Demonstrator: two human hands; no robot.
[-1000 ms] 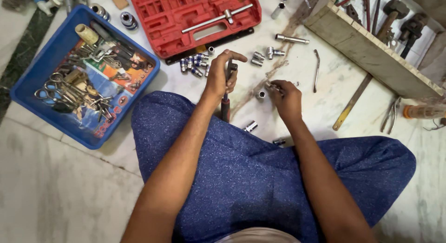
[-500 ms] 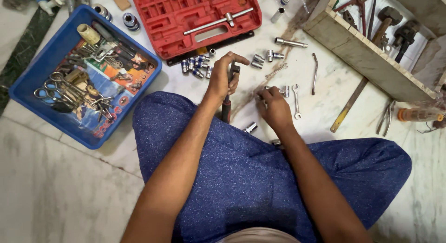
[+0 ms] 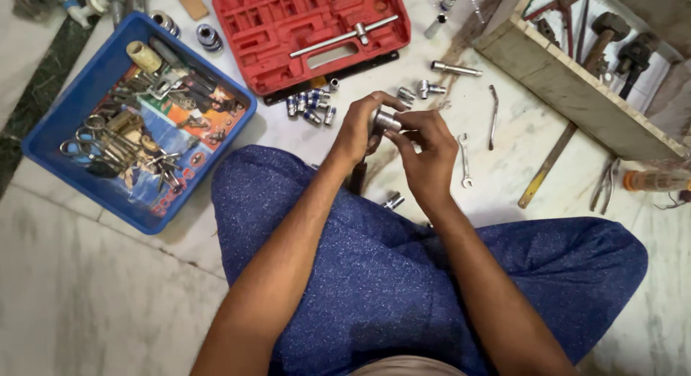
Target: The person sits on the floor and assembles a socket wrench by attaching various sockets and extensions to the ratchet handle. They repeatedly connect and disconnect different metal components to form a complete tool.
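I sit cross-legged on a marble floor in blue trousers. My left hand grips the upper end of a ratchet handle that points down toward my knee. My right hand meets it and pinches a silver socket against the handle's head. Both hands touch each other above the floor. A row of small sockets lies just beyond my left hand. Another socket lies on the floor below my hands.
An open red socket case with a T-bar lies ahead. A blue tray of keys and small tools sits left. A wooden toolbox with hammers stands right. Spanners, pliers, a screwdriver and a yellow-handled tool lie around.
My right hand came off the floor at the right, carrying a socket, and joined my left hand at the handle's head. The left hand kept its grip.
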